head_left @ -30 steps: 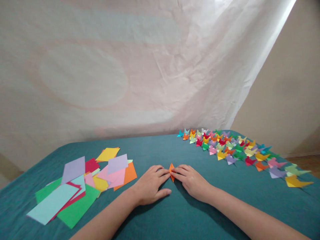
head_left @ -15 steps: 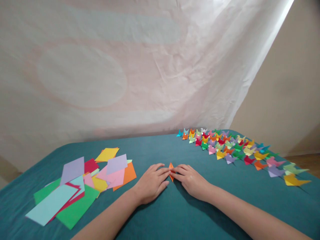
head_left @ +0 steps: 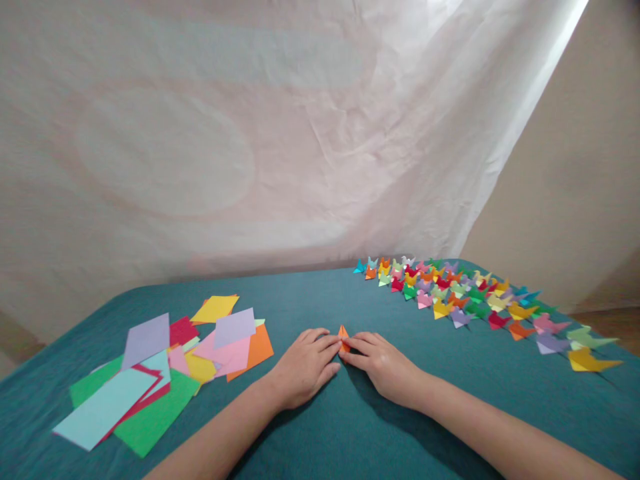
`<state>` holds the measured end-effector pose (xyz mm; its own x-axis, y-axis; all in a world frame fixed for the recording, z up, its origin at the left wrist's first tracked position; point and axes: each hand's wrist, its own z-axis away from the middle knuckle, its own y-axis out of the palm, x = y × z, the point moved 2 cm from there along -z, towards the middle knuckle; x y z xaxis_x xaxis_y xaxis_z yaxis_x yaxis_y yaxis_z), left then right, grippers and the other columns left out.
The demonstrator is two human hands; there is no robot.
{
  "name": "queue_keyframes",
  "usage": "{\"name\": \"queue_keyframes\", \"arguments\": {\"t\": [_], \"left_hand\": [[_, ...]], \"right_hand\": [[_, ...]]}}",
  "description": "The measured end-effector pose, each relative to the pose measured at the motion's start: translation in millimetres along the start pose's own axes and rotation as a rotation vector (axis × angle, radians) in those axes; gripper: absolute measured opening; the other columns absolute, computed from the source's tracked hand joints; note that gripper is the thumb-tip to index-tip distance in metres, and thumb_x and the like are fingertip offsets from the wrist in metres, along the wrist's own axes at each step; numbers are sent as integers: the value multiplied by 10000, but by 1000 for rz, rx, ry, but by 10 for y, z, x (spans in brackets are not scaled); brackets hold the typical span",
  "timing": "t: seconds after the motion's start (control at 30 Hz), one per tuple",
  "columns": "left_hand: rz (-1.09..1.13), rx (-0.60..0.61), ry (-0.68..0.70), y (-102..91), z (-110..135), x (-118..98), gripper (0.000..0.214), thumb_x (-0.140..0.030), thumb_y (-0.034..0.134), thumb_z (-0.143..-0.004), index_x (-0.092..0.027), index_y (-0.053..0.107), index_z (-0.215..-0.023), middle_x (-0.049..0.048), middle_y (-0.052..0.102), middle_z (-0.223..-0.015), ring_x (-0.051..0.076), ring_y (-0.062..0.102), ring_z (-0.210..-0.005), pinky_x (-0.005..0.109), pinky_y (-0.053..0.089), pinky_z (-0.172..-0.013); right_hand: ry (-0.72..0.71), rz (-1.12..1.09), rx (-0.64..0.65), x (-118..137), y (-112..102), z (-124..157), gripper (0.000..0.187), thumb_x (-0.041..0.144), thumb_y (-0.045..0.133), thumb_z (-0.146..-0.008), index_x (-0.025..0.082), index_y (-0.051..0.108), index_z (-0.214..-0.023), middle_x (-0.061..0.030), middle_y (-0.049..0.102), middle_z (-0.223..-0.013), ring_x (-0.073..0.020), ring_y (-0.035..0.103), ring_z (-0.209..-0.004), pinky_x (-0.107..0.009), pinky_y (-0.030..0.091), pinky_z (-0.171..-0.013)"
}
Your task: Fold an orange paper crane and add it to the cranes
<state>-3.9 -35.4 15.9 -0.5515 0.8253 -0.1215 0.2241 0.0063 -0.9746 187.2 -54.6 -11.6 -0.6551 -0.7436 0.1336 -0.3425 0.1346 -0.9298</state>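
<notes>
A small folded orange paper piece (head_left: 343, 334) lies on the teal cloth (head_left: 350, 427) in the middle of the view. My left hand (head_left: 303, 367) and my right hand (head_left: 381, 361) meet over it, fingertips pressing down on its near part. Both hands lie low and flat on the cloth, fingers together, thumbs tucked in toward each other. Only the pointed far tip of the orange piece shows above the fingers; the rest is hidden under them.
A loose heap of coloured paper sheets (head_left: 165, 367) lies at the left. Rows of several small folded paper birds (head_left: 475, 300) run along the right side toward the table's edge. A creased white sheet (head_left: 250, 133) hangs behind the table.
Both thumbs have closed in toward the orange piece, and the fingers now cover more of it; less of its lower point shows than one second ago.
</notes>
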Motion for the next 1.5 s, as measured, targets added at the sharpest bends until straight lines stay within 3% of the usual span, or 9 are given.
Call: {"name": "queue_keyframes", "arguments": {"t": [0.43,0.6,0.8,0.93,1.13,1.5], "left_hand": [[-25,-17,-1,-25,-30,-28,370,-344,421,-918,-217,469,-1263,38,540,-1245,228,443,-1105,402,324,-975],[-27,-40,-8,-5,-25,-30,371,-351,417,-919,-216,469,-1261,42,546,-1229,229,450,-1086,399,329,-966],[-28,-47,-16,24,-20,-30,375,-356,438,-910,-221,473,-1258,39,547,-1222,232,458,-1060,399,342,-953],[-19,-43,1,-25,-82,-27,309,-318,448,-907,-212,541,-1183,44,585,-1139,226,469,-1040,394,354,-938],[75,-61,59,-63,-254,81,212,-227,464,-895,-210,674,-920,45,622,-955,205,494,-963,362,367,-891],[417,-212,-211,160,-289,297,133,-193,577,-806,-225,706,-800,28,629,-885,169,547,-876,296,416,-809]], "right_hand": [[41,-10,-48,-12,-8,-17,346,119,441,-885,273,603,-1149,-51,608,-1170,-202,512,-992,-362,417,-835],[51,-70,-41,13,-74,-16,384,53,498,-785,237,627,-1096,-46,613,-1159,-207,504,-1009,-364,396,-867],[108,-183,-70,-16,-113,-80,223,146,488,-842,222,659,-963,-32,660,-1019,-184,544,-927,-338,397,-851],[223,-245,-77,-118,-62,-182,155,146,530,-816,205,647,-899,-34,632,-918,-165,552,-876,-290,425,-797],[489,-274,-70,-193,-11,-339,102,204,587,-767,158,575,-858,-57,537,-898,-152,554,-757,-259,445,-684],[573,-313,-73,-209,35,-353,129,263,594,-753,173,531,-820,-37,510,-864,-154,548,-776,-265,426,-712]]}}
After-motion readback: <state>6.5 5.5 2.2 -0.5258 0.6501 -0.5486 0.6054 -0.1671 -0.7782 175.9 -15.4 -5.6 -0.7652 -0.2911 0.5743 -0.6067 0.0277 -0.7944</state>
